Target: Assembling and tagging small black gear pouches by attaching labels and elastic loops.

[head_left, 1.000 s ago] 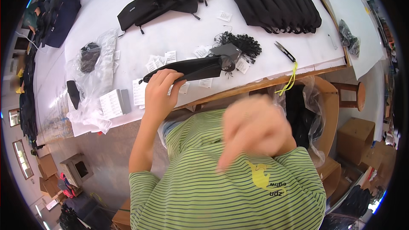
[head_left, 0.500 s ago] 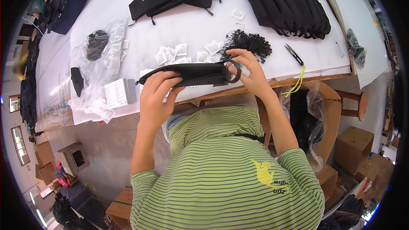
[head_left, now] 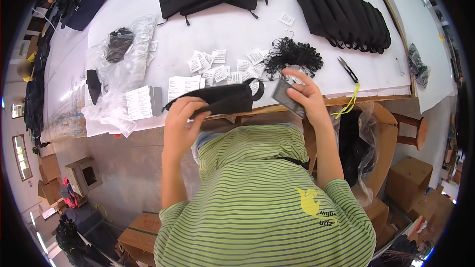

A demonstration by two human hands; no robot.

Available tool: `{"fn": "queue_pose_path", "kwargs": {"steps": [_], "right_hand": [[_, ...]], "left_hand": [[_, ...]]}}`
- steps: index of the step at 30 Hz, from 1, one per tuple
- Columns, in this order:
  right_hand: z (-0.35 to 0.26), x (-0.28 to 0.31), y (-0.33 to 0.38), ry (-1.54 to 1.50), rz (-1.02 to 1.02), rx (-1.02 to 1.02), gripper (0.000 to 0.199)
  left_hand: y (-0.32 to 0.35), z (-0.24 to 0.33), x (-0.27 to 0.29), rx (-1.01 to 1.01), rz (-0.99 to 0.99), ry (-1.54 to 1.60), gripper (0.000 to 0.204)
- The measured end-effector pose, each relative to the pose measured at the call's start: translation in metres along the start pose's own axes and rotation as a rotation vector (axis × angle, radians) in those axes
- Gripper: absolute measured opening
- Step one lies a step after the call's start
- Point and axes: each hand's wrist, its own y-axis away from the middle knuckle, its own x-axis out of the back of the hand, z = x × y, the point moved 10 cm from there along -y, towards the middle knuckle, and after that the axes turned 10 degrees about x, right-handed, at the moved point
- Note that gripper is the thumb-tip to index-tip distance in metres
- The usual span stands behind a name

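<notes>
A black zip pouch (head_left: 227, 100) with a loop at its right end lies across the table's near edge. My left hand (head_left: 183, 121) grips its left part, thumb in front and fingers over the top. Away from the pouch's loop, my right hand (head_left: 310, 100) pinches a dark grey flat card (head_left: 288, 99) between thumb and fingers. Just beyond that hand sits a heap of black tag strings (head_left: 294, 57). Scattered white labels (head_left: 213, 73) lie behind the pouch, and a stack of white printed cards (head_left: 140, 103) stands to its left.
Black pouches (head_left: 180, 0) lie at the far side, with a row of overlapping ones (head_left: 346, 22) at far right. Thread snips (head_left: 349, 70) with a yellow cord rest near the right edge. Clear plastic bags (head_left: 114, 99) spread at left. An open carton (head_left: 383, 138) stands below the table at right.
My right hand has left the pouch's loop, moved slightly right and now shows a dark grey card. The pouch's right end tilts up more; my left hand still holds it.
</notes>
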Motion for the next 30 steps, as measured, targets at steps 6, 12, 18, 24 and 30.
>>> {"fn": "queue_pose_path", "kwargs": {"steps": [6, 12, 18, 24, 30], "right_hand": [[-0.002, 0.017, 0.011, -0.889, -0.256, 0.073, 0.026], [-0.016, 0.036, 0.002, -0.820, 0.442, 0.031, 0.039], [0.006, 0.090, -0.024, -0.505, 0.556, 0.303, 0.023], [0.010, 0.067, -0.020, -0.417, 0.581, 0.233, 0.034], [0.002, 0.068, -0.016, -0.332, 0.592, 0.209, 0.042]], "left_hand": [[0.018, -0.007, -0.034, 0.139, -0.249, 0.128, 0.016], [0.023, 0.009, -0.055, 0.105, -0.335, 0.151, 0.017], [0.027, 0.043, -0.076, 0.025, -0.510, 0.207, 0.018], [0.030, 0.058, -0.088, -0.034, -0.553, 0.185, 0.019], [0.029, 0.059, -0.090, -0.056, -0.549, 0.170, 0.018]]}}
